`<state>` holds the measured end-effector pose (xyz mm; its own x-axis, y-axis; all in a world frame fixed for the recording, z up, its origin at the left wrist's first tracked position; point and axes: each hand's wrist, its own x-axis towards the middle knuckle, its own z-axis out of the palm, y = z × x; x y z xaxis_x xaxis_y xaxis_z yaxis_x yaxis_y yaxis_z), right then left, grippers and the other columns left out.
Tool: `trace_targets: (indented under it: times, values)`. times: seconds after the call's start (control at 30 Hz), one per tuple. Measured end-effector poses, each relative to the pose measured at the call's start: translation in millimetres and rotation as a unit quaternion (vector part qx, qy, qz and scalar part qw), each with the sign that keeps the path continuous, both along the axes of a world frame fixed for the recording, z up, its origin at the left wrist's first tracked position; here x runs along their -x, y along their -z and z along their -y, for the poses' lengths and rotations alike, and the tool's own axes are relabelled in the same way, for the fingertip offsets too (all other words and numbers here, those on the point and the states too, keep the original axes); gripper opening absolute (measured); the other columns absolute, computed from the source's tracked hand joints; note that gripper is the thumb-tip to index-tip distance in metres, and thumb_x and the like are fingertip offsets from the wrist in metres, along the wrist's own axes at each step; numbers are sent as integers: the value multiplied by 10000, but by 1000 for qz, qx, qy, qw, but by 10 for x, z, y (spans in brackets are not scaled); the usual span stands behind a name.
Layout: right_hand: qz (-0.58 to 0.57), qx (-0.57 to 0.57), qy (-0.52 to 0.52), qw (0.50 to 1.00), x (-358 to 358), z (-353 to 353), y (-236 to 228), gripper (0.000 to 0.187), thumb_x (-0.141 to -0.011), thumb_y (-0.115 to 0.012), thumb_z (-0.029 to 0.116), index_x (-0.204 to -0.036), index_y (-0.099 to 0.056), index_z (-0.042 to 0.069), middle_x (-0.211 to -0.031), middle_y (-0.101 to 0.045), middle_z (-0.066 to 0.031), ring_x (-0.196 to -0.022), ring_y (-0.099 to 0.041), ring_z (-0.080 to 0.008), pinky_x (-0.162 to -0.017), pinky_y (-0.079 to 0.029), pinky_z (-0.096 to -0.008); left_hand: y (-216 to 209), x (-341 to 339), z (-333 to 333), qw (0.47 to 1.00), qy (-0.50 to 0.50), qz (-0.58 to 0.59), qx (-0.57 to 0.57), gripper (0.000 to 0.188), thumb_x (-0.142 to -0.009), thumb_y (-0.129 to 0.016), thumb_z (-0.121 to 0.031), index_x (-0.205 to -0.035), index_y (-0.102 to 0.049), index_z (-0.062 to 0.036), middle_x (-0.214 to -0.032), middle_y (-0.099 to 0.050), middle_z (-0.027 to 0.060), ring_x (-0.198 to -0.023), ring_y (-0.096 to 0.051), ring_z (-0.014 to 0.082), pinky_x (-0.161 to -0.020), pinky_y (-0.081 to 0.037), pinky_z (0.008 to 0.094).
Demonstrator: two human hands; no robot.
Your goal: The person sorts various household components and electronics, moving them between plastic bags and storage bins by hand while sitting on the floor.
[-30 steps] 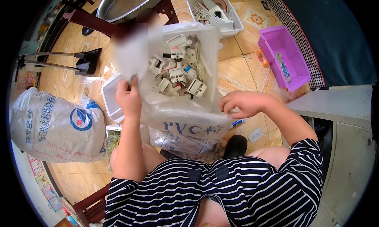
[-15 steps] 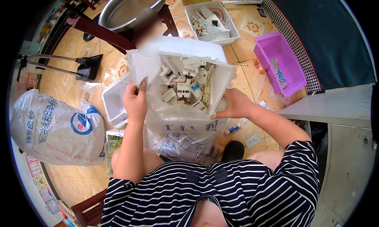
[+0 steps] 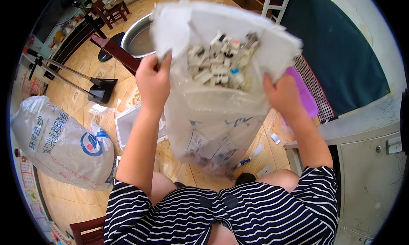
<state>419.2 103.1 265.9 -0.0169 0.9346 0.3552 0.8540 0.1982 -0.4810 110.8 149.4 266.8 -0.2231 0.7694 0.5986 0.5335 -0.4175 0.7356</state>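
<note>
A large whitish plastic sack (image 3: pixel 213 113) hangs upright in front of me, blurred by motion, its mouth spread wide. Many small white plastic parts (image 3: pixel 219 66), one with a blue piece, show inside the mouth. My left hand (image 3: pixel 154 79) is closed on the left edge of the sack, thumb uppermost. On the opposite edge, my right hand (image 3: pixel 283 93) grips the rim, with its fingers partly hidden behind the plastic. The bottom of the sack hangs close to the tiled floor; whether it touches cannot be told.
At the left stands a bulging white sack (image 3: pixel 64 147), near a black dustpan (image 3: pixel 102 90). A white box (image 3: pixel 127 122) sits behind my left forearm. Farther off are a metal basin (image 3: pixel 135 40) and a purple tub (image 3: pixel 304 91). A grey cabinet (image 3: pixel 370 172) stands at right.
Both hands have raised the sack, and its mouth has moved up and away from me. The sack now hides the box of parts behind it and much of the purple tub.
</note>
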Motion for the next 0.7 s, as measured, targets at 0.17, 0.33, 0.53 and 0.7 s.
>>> trace_targets:
  times: [0.17,0.33,0.53,0.7]
  values:
    - [-70,-213,-18,974,42,12,-401,359,-881,-559,217,-681,-620,-75,-581,-577,-238,-552,-581,-411,-542,-452,-471,-579,-22,56,997,58,26,-45,136,-778,-676,-53,-861,-615,35,-753,-522,84,-607,-449,185,-586,-399,290]
    - [58,-212,-32,975,-90,-51,207,127,-818,-602,93,-906,-632,7,-825,-610,-187,-777,-581,-380,-687,-476,-431,-168,-12,411,994,44,-13,104,424,-722,-522,76,-1140,-554,12,-869,-580,50,-700,-518,120,-643,-434,254]
    - [47,-258,-94,960,138,-93,485,152,-784,-623,72,-925,-631,14,-853,-622,-173,-804,-581,-386,-707,-473,-446,235,139,528,983,95,125,100,442,-729,-463,147,-1144,-559,29,-1190,-529,66,-889,-548,102,-722,-441,217]
    - [43,-300,-99,948,224,-58,382,210,-766,-643,58,-969,-641,4,-884,-644,-182,-828,-612,-386,-742,-495,-429,136,220,626,988,92,96,84,455,-757,-461,141,-1177,-567,4,-1213,-530,114,-1039,-562,211,-859,-448,276]
